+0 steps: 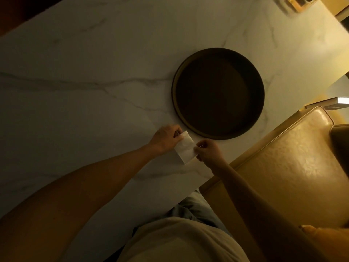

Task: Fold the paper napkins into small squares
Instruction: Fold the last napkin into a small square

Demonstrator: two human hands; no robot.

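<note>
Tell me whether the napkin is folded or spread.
Folded. The napkin is a small white rectangle pinched between the left hand and right hand, beside the empty dark tray.

No readable text, labels, brands or numbers anywhere in view. Napkin [185, 148] face is plain white, no print. Round dark tray [174, 91] shows no marking on its rim. Marbled tabletop [85, 72] carries only veining, no signs. Box-like object at the top right corner [300, 3] is blurred and dim; can't tell if anything is printed on it.
</note>
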